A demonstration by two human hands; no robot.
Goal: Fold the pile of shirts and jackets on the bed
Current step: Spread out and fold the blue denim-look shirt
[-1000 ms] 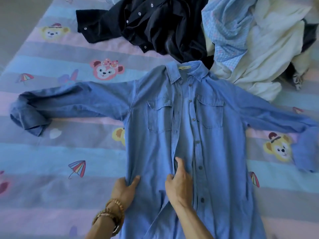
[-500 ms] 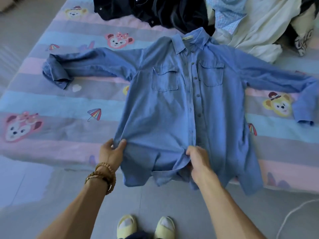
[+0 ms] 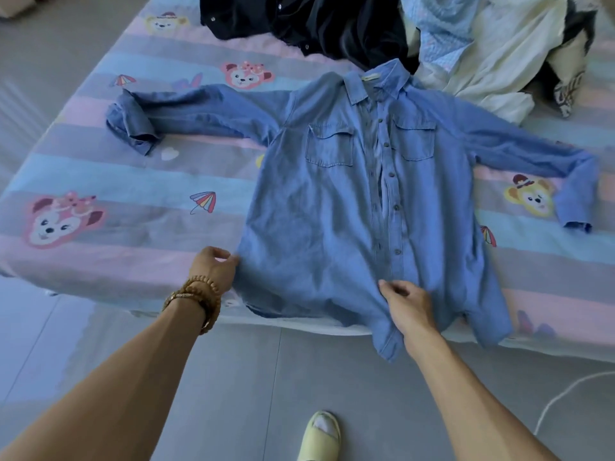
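From the head view, the denim shirt (image 3: 332,207) lies front-up and spread out across the near part of the bed (image 3: 100,261), collar toward the far side, hem spilling over the near edge. Both sleeves are stretched outward, one toward the bed's left edge with a rolled cuff, the other reaching to the right and bending down at its cuff. The placket is buttoned, gaping a little in the middle.

The left hand (image 3: 214,266) sits at the shirt's left side seam near the hem, fingers curled in toward the fabric edge; whether it actually pinches the cloth, the view cannot tell. A beaded bracelet (image 3: 196,299) wraps that wrist. The right hand (image 3: 407,302) rests over the lower front near the placket, fingers loosely bent, thumb and forefinger apart, gripping nothing plainly.

At the far edge of the bed waits the rest of the pile: a black shirt (image 3: 299,24) to the left of the collar, a pale blue checked shirt (image 3: 442,31) and a cream garment (image 3: 499,61) toward the far right corner.

Down on the floor (image 3: 249,394), a yellow slipper (image 3: 321,434) shows beside the near edge of the bed.
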